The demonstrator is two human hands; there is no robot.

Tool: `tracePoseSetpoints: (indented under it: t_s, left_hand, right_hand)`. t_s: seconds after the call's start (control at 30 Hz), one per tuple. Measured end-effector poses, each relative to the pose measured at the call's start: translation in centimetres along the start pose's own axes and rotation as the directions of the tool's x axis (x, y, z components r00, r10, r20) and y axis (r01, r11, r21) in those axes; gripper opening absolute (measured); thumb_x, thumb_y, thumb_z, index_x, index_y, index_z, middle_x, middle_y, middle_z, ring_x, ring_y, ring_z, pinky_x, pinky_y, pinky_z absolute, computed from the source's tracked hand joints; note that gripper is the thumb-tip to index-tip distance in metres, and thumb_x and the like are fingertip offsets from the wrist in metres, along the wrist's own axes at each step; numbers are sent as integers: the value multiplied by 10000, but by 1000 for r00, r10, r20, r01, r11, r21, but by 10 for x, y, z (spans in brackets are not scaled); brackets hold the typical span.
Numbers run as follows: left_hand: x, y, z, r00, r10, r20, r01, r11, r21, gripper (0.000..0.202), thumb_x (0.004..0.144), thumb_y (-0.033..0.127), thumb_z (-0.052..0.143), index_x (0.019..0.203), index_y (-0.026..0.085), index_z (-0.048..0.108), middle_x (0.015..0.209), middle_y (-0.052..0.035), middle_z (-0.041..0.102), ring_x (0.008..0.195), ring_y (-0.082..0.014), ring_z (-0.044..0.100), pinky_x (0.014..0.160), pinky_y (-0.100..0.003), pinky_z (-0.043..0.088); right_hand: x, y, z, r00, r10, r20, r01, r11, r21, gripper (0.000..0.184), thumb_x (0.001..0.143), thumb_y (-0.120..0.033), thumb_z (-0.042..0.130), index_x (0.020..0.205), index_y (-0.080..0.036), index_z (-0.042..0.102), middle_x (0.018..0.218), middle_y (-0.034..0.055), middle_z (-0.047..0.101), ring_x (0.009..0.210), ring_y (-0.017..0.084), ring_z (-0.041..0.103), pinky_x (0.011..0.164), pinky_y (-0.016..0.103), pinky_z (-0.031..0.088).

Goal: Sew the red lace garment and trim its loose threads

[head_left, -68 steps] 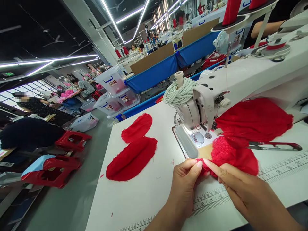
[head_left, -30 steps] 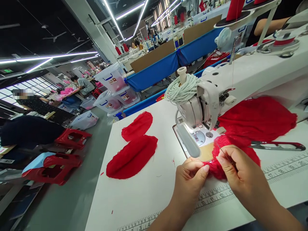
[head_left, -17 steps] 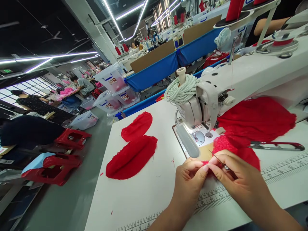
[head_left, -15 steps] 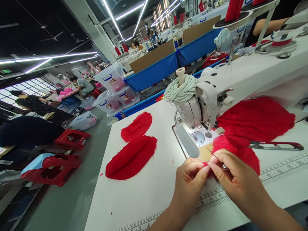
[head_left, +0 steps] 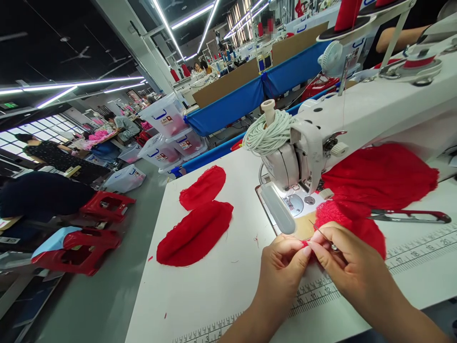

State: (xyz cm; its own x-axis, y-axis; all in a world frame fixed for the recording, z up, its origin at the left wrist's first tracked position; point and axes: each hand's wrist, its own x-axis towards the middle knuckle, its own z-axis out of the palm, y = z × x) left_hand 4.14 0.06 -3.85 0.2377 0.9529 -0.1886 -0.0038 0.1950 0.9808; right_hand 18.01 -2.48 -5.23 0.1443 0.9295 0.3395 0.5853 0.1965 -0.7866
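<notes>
My left hand [head_left: 283,269] is closed, its thumb and forefinger pinching a tiny bit of red fabric [head_left: 304,243]. Fingertip to fingertip with it, my right hand [head_left: 344,259] grips the same bit. A thin dark needle-like piece [head_left: 317,228] sticks up from my right fingers; its lower end is hidden. Just behind the hands lies red lace fabric [head_left: 330,214], partly covered by my right hand. The sewing machine [head_left: 285,166] stands beyond, with pale green cord [head_left: 267,133] wound on its head. Whether the pinched bit joins the lace cannot be seen.
Two red oval fabric pieces [head_left: 196,233] lie on the white table [head_left: 214,295] at left. More red fabric [head_left: 385,176] rests under the machine arm, near a slim dark-and-red tool [head_left: 410,216]. A printed ruler scale [head_left: 317,297] runs along the front. Red stools [head_left: 78,252] stand at left.
Both hands keep their pinch on the red fabric, with hardly any movement. The table and machine look the same.
</notes>
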Motion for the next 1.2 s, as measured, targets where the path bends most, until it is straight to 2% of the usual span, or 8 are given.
tracePoseSetpoints:
  t_s: [0.1,0.2,0.37,0.47,0.57,0.7,0.87,1.2]
  left_hand:
    - [0,1,0,1000,5,11,-5,1000,12,193,773,334,711,659,183,753,760,-40,550,813,-201,520,768,-322,425]
    - [-1,1,0,1000,-17,17,17,1000,-15,190,771,335,715,660,184,746,763,-33,548,801,-189,518,759,-311,421]
    - [-2,0,0,993,-113,39,117,983,-139,267,754,412,751,675,159,716,724,-16,563,707,-143,495,683,-278,404]
    - [-2,0,0,982,-179,56,187,954,-233,307,739,446,774,692,149,713,715,-11,573,713,-136,506,715,-279,431]
    - [-1,4,0,978,-196,71,208,935,-286,343,729,461,788,656,137,703,685,-4,558,702,-123,505,720,-265,449]
    - [-1,8,1,968,-228,101,250,892,-376,344,712,450,809,652,128,707,680,-10,584,701,-118,536,753,-263,484]
    - [-1,3,0,977,-190,97,212,917,-338,296,751,421,789,718,130,746,697,-19,613,713,-126,549,747,-263,469]
    - [-2,-4,-2,997,-63,37,68,983,-167,230,825,374,729,741,165,775,789,-29,620,791,-159,522,769,-290,420]
  right_hand:
    - [7,4,0,993,-89,-77,85,995,-57,181,931,-297,473,762,-248,514,634,-25,589,507,133,580,447,225,454]
    - [8,6,-4,988,-85,-131,75,994,-79,185,932,-309,463,764,-250,512,638,-14,588,531,149,586,464,239,454]
    - [-3,-1,-12,996,69,53,-69,998,0,274,984,-405,449,769,-259,539,660,-29,588,550,143,558,498,247,435]
    - [-9,-2,-16,993,73,90,-73,997,-5,294,1002,-429,422,808,-260,565,698,-17,622,595,148,606,540,242,488]
    - [-13,8,-21,994,-21,112,31,996,-88,248,1017,-365,391,1080,-272,612,776,-10,689,667,148,689,549,207,545]
    - [-22,26,-27,941,-265,210,317,907,-277,518,977,-168,350,1472,-315,403,793,-25,712,574,143,699,419,195,518]
    - [-32,32,-26,909,-368,196,417,803,-425,599,943,-118,390,1514,-300,394,1022,15,766,667,171,750,382,219,517]
    - [-34,35,-25,905,-359,228,424,800,-424,650,933,-167,409,1560,-315,322,1116,27,768,639,204,752,354,265,532]
